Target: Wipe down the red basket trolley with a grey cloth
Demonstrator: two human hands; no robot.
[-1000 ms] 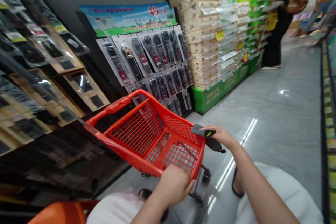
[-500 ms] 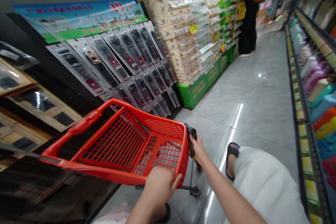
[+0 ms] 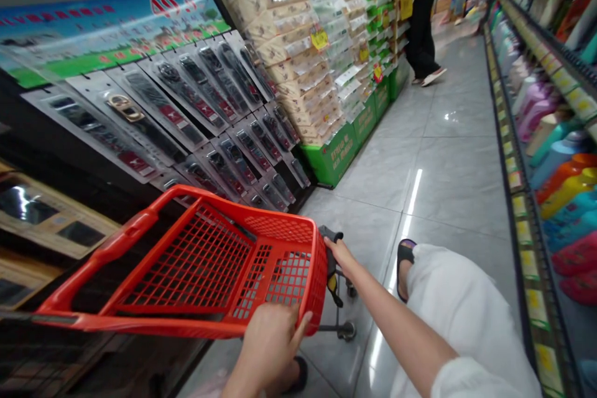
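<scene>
An orange-red plastic shopping cart [image 3: 205, 280] stands tilted across the lower middle of the view, its grid basket without goods on the visible floor. My left hand [image 3: 273, 339] is closed over the basket's near rim, with the thumb along the outside. At the basket's right end, my right hand [image 3: 342, 255] is closed on a dark grey, handle-like piece [image 3: 330, 234]. A yellow and black part hangs below it; I cannot make out its kind. Part of the right fingers is hidden behind the arm and the cart.
Packaged belts [image 3: 200, 87] hang on a rack at left, beside boxed goods [image 3: 32, 205]. Stacked cartons [image 3: 284, 43] stand on green bases. Bottles fill the shelf [image 3: 522, 217] at right. A person in black trousers [image 3: 422, 25] is farther along the tiled aisle [image 3: 396, 168].
The view has shifted, so the racks and cartons appear farther left and the cart slightly lower left. Both hands keep hold. The person in black trousers has moved a foot.
</scene>
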